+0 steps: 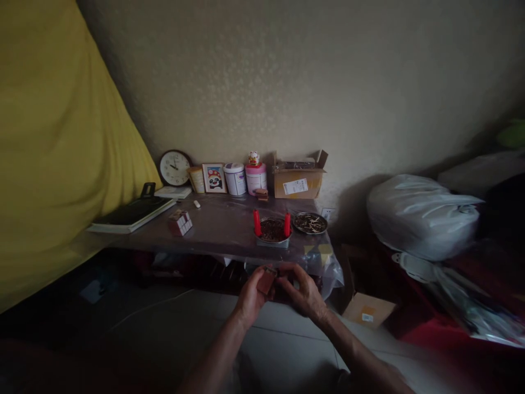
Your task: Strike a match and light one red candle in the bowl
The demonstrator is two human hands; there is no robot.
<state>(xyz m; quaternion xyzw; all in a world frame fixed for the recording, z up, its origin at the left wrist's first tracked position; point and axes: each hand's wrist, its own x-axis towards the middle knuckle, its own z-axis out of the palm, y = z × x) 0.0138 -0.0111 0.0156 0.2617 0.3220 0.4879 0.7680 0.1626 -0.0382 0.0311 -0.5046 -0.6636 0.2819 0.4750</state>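
Head view: the left hand (252,293) holds a box (266,281) before the desk (221,230), seemingly to steady it for the right hand (303,290), whose fingers are bunched narrow at its end; I cannot tell whether they grip anything. Beyond, two candles (257,222) stand upright in a bowl (272,241), probably propped by its dark fill (271,230), just beside a plate (310,233) of pale sticks (314,223).

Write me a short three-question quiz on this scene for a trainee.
1. How many red candles are there?
2. True or false: the cat figurine sits on the pink-lidded tub.
3. What does the left hand hold?
a) the wall clock
b) the small brown box
c) the picture frame

Key: 1. Two; 2. True; 3. b
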